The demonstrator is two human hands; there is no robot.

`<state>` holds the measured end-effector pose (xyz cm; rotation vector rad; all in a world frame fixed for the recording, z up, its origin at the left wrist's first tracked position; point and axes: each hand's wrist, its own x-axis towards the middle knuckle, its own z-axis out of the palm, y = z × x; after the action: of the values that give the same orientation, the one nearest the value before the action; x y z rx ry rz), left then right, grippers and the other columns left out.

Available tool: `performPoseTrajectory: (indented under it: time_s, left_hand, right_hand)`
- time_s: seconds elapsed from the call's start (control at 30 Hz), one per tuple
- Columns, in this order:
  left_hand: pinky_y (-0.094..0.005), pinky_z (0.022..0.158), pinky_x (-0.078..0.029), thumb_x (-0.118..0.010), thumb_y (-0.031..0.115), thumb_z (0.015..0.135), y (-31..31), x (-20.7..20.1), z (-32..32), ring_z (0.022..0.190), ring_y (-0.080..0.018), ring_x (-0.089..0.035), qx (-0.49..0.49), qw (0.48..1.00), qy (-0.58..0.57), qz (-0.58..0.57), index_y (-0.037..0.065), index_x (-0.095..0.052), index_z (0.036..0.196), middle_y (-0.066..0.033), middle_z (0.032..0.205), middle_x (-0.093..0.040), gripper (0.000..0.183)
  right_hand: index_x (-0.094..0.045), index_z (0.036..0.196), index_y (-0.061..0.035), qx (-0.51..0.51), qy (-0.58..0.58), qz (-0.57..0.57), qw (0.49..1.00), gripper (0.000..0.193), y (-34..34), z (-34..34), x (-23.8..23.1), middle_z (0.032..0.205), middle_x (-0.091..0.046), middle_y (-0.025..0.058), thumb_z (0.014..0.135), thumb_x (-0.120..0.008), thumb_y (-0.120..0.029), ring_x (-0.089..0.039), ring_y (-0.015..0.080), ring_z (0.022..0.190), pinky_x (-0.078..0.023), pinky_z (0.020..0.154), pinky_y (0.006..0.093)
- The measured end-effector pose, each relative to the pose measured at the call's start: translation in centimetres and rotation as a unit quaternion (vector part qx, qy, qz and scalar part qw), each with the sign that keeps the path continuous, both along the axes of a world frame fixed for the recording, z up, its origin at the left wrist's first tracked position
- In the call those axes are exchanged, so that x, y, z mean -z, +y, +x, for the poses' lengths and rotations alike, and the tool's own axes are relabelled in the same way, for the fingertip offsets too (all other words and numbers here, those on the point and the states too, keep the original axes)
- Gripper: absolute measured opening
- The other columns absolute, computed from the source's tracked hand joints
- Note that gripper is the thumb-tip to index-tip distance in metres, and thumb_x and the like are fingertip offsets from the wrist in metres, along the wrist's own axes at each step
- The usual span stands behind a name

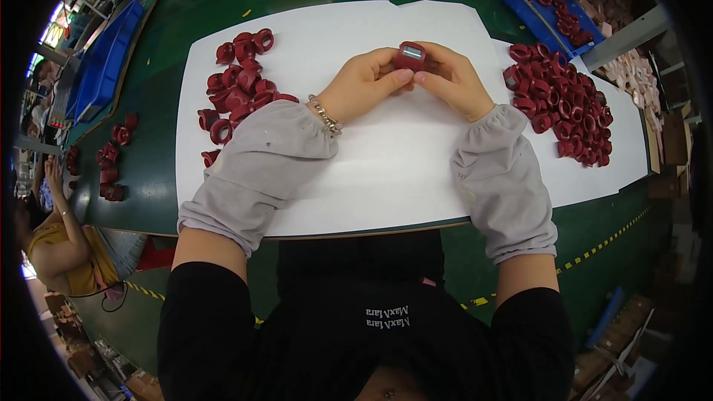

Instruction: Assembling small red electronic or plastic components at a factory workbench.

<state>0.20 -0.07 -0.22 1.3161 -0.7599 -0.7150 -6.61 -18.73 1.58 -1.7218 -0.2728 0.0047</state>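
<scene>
Between my two hands is a small dark red ring-shaped plastic piece with a grey rectangular window (412, 53) facing up. My left hand (364, 83) pinches its left side, thumb at the lower edge. From the other side my right hand (454, 78) grips it too, its thumb almost meeting the left one. The fingers behind the piece are partly hidden. On the left of the white sheet (386, 171) lies a loose group of similar red pieces (236, 96). A larger, denser heap of red pieces (564, 104) sits on the right.
A blue tray (512, 11) with more red pieces stands at the far right, beside a grey post (631, 36). Another blue tray (111, 59) is at the far left. Several red pieces (109, 171) lie on the green table, near a co-worker in yellow (70, 252).
</scene>
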Motion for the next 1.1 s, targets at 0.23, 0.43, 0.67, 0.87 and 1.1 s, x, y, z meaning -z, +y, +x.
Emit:
performPoseTrajectory:
  time_s: [0.23, 0.43, 0.67, 0.87, 1.1]
  left_hand:
    - [-0.0284, 0.085, -0.05, -0.051, 0.015, 0.094, 0.4, -0.7, -0.6, 0.093, -0.0172, -0.061, 0.008, 0.999, 0.032, 0.003, -0.004, -0.046, 0.123, -0.0101, 0.109, -0.058, 0.035]
    - [-0.0282, 0.084, -0.05, -0.049, 0.016, 0.095, -0.3, -1.3, -0.4, 0.093, -0.0172, -0.06, 0.022, 1.0, 0.018, 0.006, -0.004, -0.049, 0.119, -0.0106, 0.106, -0.058, 0.032]
    - [-0.0285, 0.077, -0.049, -0.043, 0.021, 0.097, -0.5, -0.7, 0.6, 0.083, -0.0162, -0.059, -0.061, 0.99, 0.101, -0.083, -0.001, -0.044, 0.113, -0.011, 0.089, -0.059, 0.026]
    - [-0.0272, 0.077, -0.048, -0.043, 0.019, 0.097, -1.5, -1.3, -0.6, 0.08, -0.0145, -0.057, -0.048, 0.998, -0.032, 0.02, 0.002, -0.044, 0.112, -0.0086, 0.085, -0.058, 0.023]
    - [-0.0243, 0.078, -0.047, -0.049, 0.014, 0.094, -0.8, -0.5, -0.5, 0.082, -0.0114, -0.056, -0.039, 0.999, -0.027, 0.017, 0.001, -0.052, 0.108, -0.0043, 0.087, -0.058, 0.019]
  right_hand:
    - [-0.047, 0.123, 0.0024, -0.016, 0.023, 0.017, 0.999, 0.044, 0.0, -0.2, 0.1, 0.113, -0.056, 0.0096, 0.082, -0.06, -0.01, -0.054, 0.0183, 0.103, -0.043, 0.092, 0.0319]
    - [-0.051, 0.118, 0.0016, -0.029, 0.05, 0.057, 0.997, 0.04, -0.5, -0.2, -0.5, 0.105, -0.059, 0.0083, 0.081, -0.062, -0.009, -0.057, 0.017, 0.095, -0.046, 0.087, 0.0312]
    - [-0.048, 0.119, -0.001, 0.106, -0.123, 0.348, 0.923, 0.039, -5.2, 2.4, 0.6, 0.115, -0.054, 0.0102, 0.09, -0.053, -0.026, -0.055, 0.0194, 0.096, -0.042, 0.089, 0.0343]
    - [-0.057, 0.112, -0.0021, 0.215, -0.069, -0.079, 0.971, 0.03, -5.6, 1.7, 3.7, 0.109, -0.06, 0.0077, 0.086, -0.058, -0.017, -0.057, 0.019, 0.087, -0.045, 0.079, 0.0302]
    - [-0.065, 0.095, -0.0006, 0.178, -0.138, -0.202, 0.953, 0.017, -1.4, 1.9, 1.4, 0.085, -0.061, 0.0098, 0.082, -0.058, -0.01, -0.058, 0.0197, 0.079, -0.046, 0.069, 0.0287]
